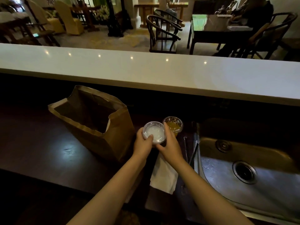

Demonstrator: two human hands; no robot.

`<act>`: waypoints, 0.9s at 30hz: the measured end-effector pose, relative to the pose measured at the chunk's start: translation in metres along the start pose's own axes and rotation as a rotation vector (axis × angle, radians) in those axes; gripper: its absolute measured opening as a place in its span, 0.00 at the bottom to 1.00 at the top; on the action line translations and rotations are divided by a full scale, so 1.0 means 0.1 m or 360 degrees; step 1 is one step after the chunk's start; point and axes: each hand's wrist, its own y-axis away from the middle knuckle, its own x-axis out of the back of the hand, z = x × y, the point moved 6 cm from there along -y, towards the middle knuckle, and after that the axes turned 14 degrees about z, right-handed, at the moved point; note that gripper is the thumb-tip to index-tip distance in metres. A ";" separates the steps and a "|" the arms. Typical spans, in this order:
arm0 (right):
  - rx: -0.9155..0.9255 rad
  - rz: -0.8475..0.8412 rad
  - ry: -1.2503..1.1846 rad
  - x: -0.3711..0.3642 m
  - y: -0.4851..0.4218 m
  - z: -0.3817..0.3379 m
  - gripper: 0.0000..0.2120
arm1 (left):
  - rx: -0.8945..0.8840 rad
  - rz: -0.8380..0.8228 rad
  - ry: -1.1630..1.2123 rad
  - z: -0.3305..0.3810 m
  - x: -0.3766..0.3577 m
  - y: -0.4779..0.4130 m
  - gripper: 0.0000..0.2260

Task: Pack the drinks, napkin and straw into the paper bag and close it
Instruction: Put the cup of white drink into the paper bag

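A brown paper bag (113, 127) stands open on the dark counter, left of centre. Right beside it is a clear lidded cup of white drink (155, 131). My left hand (143, 142) grips its left side with the thumb on the lid. My right hand (170, 143) wraps its right side. Just behind stands a lidded cup of orange drink (174, 125), untouched. A white napkin (164, 174) lies flat under my forearms. Wrapped dark straws (192, 152) lie next to the sink edge.
A steel sink (253, 172) fills the lower right. A raised white bar top (146, 70) runs across behind the dark counter (40, 143). Beyond it are chairs, tables and a seated person (256, 15).
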 end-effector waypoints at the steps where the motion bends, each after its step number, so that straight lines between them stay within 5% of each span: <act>1: 0.0025 -0.0026 0.0004 0.08 0.00 -0.07 0.39 | -0.0029 -0.0059 0.0035 0.07 0.03 0.06 0.19; 6: 0.0142 -0.0106 0.0006 0.55 -0.05 -0.53 0.37 | -0.0255 -0.0357 0.0237 0.39 0.19 0.38 0.23; 12: 0.0297 -0.0155 0.0023 0.86 -0.02 -1.11 0.34 | -0.0801 -0.0116 0.0088 0.79 0.25 0.70 0.36; 15: 0.0455 -0.0220 0.0204 0.93 0.07 -1.39 0.34 | -0.0778 0.0039 0.0232 0.94 0.30 0.76 0.37; 19: 0.0879 -0.0388 0.0723 0.97 0.16 -1.78 0.45 | -0.0694 -0.0088 0.0348 0.98 0.38 0.80 0.39; 27: 0.1280 -0.0869 0.0924 0.92 0.32 -2.29 0.34 | -0.0666 -0.0369 0.0312 1.17 0.71 0.89 0.36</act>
